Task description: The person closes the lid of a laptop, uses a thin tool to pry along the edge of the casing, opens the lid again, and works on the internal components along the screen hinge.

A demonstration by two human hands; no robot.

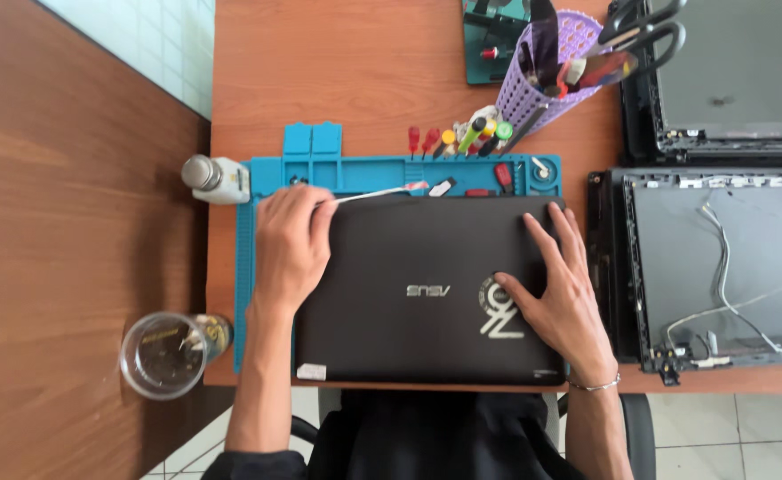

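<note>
Two bare hands rested on a closed dark-brown laptop (426, 289) lying on a blue silicone work mat (391, 171) atop the orange-brown wooden tabletop (355, 71). Left hand (291, 244) sat at the lid's far left corner, fingers pinched around a thin white-handled tool (375, 192) pointing right along the lid's far edge. Right hand (562, 289) lay flat, fingers spread and released, near the right edge. A purple mesh pen cup (546, 76) stood beyond.

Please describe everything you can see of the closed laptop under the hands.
The laptop is dark brown-black, matte, closed, lying flat on the blue mat. Its lid carries a silver logo and a round sticker. The right hand lies flat on it; the left hand, holding a thin tool, rests on its far-left corner.
</note>
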